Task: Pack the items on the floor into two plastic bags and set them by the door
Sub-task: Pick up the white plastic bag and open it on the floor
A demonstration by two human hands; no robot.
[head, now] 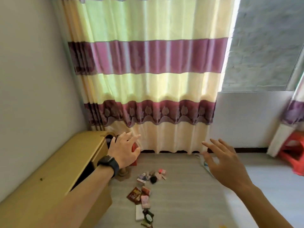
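Nothing is packed yet; the items are scattered on the floor. Left hand and right hand are held spread, empty. No bag is clearly made out.

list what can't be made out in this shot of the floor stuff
Head view only.
The small items on the floor: too small and blurred to read or count.
The red object: mostly behind the left hand; unidentifiable.
The white strip-like thing: partly covered by the right hand.
The red plastic stool: cut off by the picture's right edge.
The door: not in view.
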